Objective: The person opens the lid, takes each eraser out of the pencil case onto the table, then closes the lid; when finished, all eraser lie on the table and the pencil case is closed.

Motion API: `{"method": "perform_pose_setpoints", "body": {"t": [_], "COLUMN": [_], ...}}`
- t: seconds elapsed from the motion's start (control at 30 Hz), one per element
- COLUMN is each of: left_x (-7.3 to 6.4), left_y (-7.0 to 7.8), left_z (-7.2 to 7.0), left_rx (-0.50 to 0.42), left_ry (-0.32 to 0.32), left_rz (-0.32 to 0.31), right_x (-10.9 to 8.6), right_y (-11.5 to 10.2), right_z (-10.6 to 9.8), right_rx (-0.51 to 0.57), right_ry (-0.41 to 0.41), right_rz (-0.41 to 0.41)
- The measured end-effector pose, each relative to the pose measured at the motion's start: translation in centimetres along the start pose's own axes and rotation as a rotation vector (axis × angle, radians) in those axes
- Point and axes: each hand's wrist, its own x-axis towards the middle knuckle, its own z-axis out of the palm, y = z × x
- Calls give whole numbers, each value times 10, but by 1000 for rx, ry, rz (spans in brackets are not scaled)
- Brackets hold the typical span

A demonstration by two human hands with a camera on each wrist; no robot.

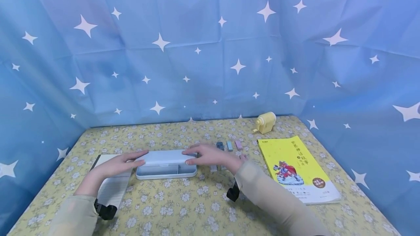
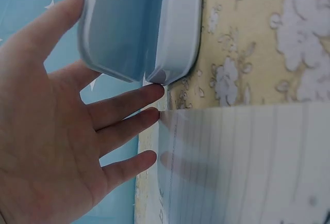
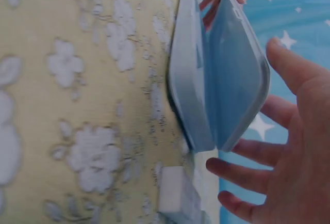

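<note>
A pale blue-white pencil case [image 1: 166, 170] lies on the table, its hinged lid [image 1: 165, 157] raised partway. No contents show in the part of its tray that I can see. My left hand [image 1: 119, 165] is at the lid's left end, fingers spread and fairly straight; in the left wrist view the thumb touches the rim and the index finger passes behind the lid [image 2: 116, 33]. At the right end is my right hand [image 1: 210, 155], also with spread fingers. Its index and middle fingers reach behind the lid [image 3: 237, 79], while its thumb is near the edge.
A lined notebook [image 1: 113, 190] lies beneath my left forearm. Right of the case are a white block [image 3: 178, 195] and small dark [image 1: 220, 145], blue [image 1: 229, 145] and pink [image 1: 238, 145] blocks. Farther right are a yellow book [image 1: 292, 166] and a yellow crank sharpener [image 1: 265, 122].
</note>
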Motion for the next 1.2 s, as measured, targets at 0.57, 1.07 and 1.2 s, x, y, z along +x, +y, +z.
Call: {"method": "perform_pose_setpoints", "body": {"t": [0.57,1.07,1.2], "left_x": [-5,-2,-3], "left_y": [-2,-2,-2], "left_z": [11,15,17], "left_rx": [96,111,229], "left_ry": [27,-12,40], "left_rz": [41,99,119], "right_x": [-8,-9,-8], "right_y": [-6,-10,-10], "right_z": [20,24,24], "right_rx": [-154,-102,-96], "right_ry": [61,66,66], "right_rz": [53,98,95]}}
